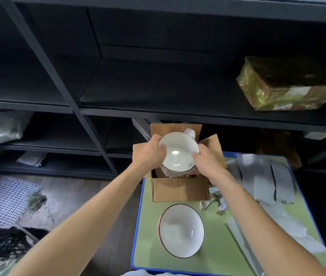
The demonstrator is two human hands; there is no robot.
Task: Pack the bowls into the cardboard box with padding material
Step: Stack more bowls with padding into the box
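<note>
Left hand [152, 150] and right hand [207, 160] grip one white bowl [178, 154] by its opposite rims, fingers curled over the edge, holding it upright in the open top of the cardboard box [180, 192]. Pale padding [170, 173] shows inside the box just beneath this bowl, and a crumpled wad [191, 133] sits against the box's far flap. A second bowl [182, 230], white with a dark rim, stands on the green table [150, 246] just on the near side of the box, apart from it. Grey padding sheets [261, 176] lie spread to the right of the box. Behind the box rise dark shelves [138, 112], with a wrapped parcel [285, 86] up to the right.
</note>
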